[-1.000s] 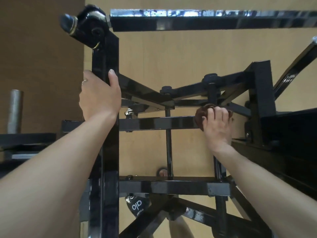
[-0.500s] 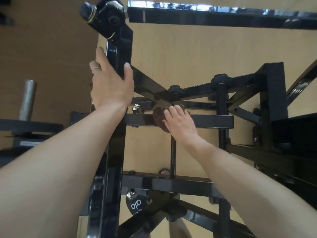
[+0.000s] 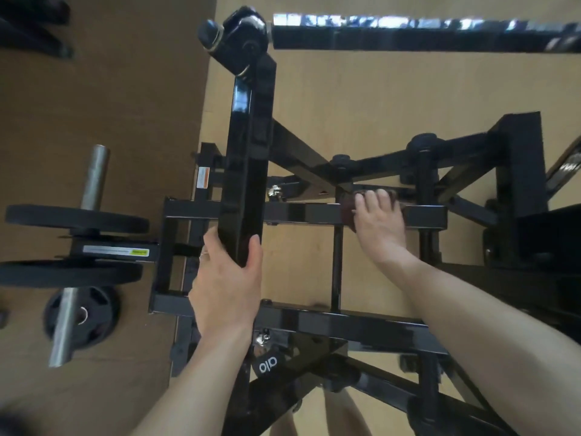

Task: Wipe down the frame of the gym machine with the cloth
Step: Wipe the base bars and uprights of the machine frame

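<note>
I look down on a black steel gym machine frame [image 3: 301, 214]. My right hand [image 3: 379, 226] presses a small dark brown cloth [image 3: 347, 209] onto the upper horizontal crossbar, fingers spread over the cloth, which is mostly hidden beneath them. My left hand [image 3: 228, 284] grips the lower part of the thick upright black beam [image 3: 248, 171], thumb on its right side. A second crossbar [image 3: 345, 324] runs below both hands.
Black weight plates [image 3: 75, 220] sit on a steel peg [image 3: 94, 176] at the left, with another plate [image 3: 83, 317] on the brown floor. A long black bar [image 3: 424, 34] crosses the top. Dark machine parts fill the right side. A bare leg shows at the bottom.
My left hand has slid down the upright beam toward me. My right hand with the cloth moved left along the crossbar, then back to the right. The view shifted, revealing the weight plates.
</note>
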Action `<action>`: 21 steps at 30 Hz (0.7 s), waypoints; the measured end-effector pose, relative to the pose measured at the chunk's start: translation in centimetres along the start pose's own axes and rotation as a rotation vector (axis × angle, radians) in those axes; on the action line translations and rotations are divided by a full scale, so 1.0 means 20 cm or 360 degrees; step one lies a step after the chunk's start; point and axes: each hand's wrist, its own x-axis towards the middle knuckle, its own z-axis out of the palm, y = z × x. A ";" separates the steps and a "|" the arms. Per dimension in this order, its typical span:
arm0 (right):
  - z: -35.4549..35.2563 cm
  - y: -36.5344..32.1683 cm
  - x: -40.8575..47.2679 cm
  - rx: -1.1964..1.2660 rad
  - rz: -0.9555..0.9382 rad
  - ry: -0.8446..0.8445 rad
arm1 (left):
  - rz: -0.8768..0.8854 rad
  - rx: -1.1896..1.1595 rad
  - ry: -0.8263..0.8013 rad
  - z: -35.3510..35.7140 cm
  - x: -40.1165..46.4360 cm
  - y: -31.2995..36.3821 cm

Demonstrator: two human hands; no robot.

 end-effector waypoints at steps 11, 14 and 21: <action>0.04 -0.40 0.15 0.0122 -0.0525 0.0213 | 0.0003 0.0016 0.0019 0.02 0.02 -0.02; 0.08 -0.01 -0.01 0.0134 -0.0210 0.0272 | -0.0002 -0.0024 -0.0004 0.00 0.01 -0.02; 0.13 0.37 -0.14 0.0175 0.0385 0.0305 | 0.0047 -0.0045 -0.0003 0.00 0.01 -0.02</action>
